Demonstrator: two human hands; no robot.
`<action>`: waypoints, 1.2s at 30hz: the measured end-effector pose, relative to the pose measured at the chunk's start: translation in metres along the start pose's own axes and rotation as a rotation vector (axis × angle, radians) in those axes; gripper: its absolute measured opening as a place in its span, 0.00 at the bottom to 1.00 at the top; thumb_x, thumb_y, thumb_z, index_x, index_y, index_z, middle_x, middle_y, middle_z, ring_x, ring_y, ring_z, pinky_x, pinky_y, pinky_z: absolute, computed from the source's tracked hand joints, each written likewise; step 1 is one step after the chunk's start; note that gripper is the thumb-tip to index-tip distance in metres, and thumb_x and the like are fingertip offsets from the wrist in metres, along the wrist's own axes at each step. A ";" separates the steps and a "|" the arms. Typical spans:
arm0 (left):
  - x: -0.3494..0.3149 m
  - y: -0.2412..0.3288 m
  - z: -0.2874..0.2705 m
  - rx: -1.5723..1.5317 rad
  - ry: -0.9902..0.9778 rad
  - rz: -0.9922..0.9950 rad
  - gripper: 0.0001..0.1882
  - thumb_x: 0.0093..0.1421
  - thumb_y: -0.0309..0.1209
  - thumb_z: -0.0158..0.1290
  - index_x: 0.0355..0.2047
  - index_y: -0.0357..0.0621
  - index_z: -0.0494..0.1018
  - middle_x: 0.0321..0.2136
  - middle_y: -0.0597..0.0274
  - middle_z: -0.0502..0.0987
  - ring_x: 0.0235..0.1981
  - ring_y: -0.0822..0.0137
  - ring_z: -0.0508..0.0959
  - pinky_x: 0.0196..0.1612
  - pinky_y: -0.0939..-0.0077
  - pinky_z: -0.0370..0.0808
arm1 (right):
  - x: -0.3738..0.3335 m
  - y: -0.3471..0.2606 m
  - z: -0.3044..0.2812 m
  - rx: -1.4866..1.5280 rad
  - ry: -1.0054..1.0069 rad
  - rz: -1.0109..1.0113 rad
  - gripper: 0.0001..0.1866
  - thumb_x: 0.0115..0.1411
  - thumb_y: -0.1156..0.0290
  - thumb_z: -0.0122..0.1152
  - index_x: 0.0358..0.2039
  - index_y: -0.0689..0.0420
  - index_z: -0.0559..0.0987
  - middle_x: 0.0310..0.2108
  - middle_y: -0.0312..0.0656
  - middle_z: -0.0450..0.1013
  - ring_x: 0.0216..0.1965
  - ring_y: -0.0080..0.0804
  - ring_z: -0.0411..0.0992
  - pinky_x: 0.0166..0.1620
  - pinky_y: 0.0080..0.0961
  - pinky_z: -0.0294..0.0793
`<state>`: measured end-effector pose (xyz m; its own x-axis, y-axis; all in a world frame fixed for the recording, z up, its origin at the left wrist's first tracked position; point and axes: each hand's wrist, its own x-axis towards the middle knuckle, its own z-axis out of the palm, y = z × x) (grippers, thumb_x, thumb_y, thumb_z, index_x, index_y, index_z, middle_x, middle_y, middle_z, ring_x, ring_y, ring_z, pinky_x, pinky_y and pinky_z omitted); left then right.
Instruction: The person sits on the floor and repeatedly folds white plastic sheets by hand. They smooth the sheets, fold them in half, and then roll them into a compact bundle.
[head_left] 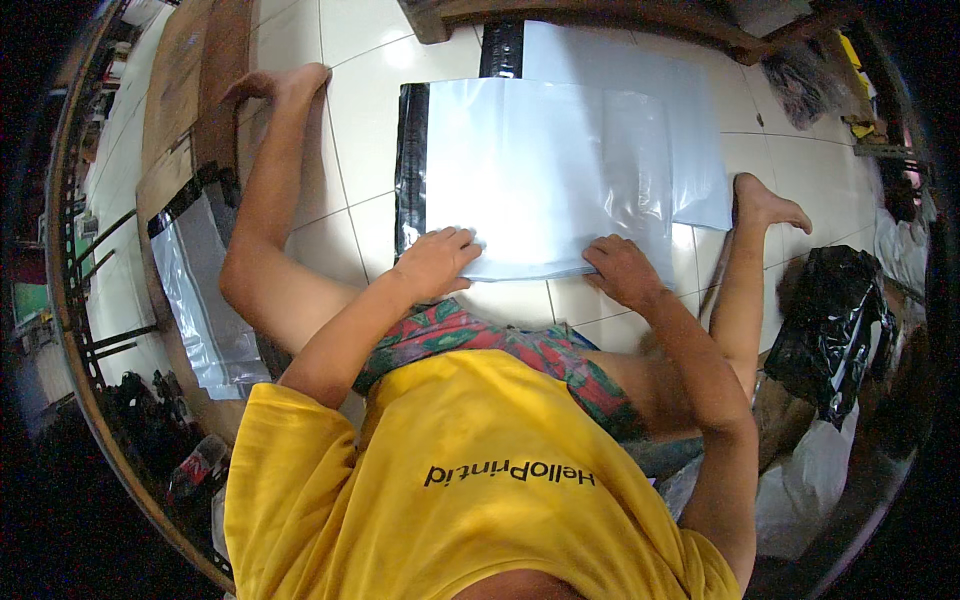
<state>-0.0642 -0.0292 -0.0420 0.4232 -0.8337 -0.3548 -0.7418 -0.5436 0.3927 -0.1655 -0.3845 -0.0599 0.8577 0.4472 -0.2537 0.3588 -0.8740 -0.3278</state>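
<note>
A stack of pale grey plastic mailing bags (540, 170) lies flat on the floor between my legs, with a black strip along its left side. My left hand (436, 263) is at the near left corner, its fingers curled over the top and the thumb by the near edge. At the near edge further right, my right hand (622, 270) pinches the bags, fingertips on top and thumb hidden. Beneath this stack and beyond it lie more pale bags (700, 160), also with a black strip (501, 50) at their left.
White floor tiles (365, 60) surround the bags. Wooden furniture (590, 12) stands at the far side. Another grey bag pile (208, 290) lies left of my left leg. A crumpled black plastic bag (832, 325) and a whitish plastic bag (808, 480) lie at the right.
</note>
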 end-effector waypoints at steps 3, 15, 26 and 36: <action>0.003 -0.011 0.001 -0.074 -0.024 0.010 0.35 0.53 0.39 0.68 0.59 0.42 0.71 0.56 0.50 0.73 0.59 0.49 0.73 0.61 0.58 0.73 | 0.001 -0.002 -0.006 0.012 -0.034 0.004 0.22 0.56 0.57 0.68 0.46 0.55 0.78 0.47 0.43 0.73 0.51 0.44 0.72 0.54 0.44 0.75; -0.001 -0.002 0.011 0.124 0.018 0.080 0.25 0.58 0.29 0.58 0.56 0.42 0.68 0.57 0.50 0.71 0.59 0.51 0.72 0.61 0.58 0.73 | 0.007 -0.010 -0.024 0.043 -0.161 0.083 0.29 0.51 0.56 0.73 0.50 0.57 0.75 0.49 0.47 0.71 0.53 0.46 0.70 0.55 0.44 0.72; -0.001 -0.006 0.029 0.118 0.101 0.001 0.18 0.57 0.30 0.54 0.48 0.39 0.73 0.47 0.51 0.76 0.55 0.51 0.76 0.55 0.58 0.78 | 0.076 -0.114 0.025 0.181 0.256 -0.117 0.18 0.52 0.64 0.66 0.42 0.56 0.76 0.41 0.47 0.72 0.46 0.46 0.71 0.49 0.41 0.72; -0.023 0.077 0.000 -0.225 -0.158 -0.254 0.18 0.60 0.35 0.55 0.45 0.33 0.75 0.49 0.44 0.76 0.55 0.47 0.74 0.58 0.52 0.72 | 0.093 -0.109 0.041 0.067 0.363 -0.216 0.06 0.55 0.72 0.57 0.34 0.55 0.76 0.33 0.39 0.71 0.38 0.39 0.71 0.39 0.37 0.71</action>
<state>-0.1310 -0.0514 -0.0037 0.4807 -0.6536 -0.5846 -0.4832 -0.7537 0.4454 -0.1403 -0.2403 -0.0851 0.8437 0.5124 0.1600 0.5300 -0.7478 -0.3999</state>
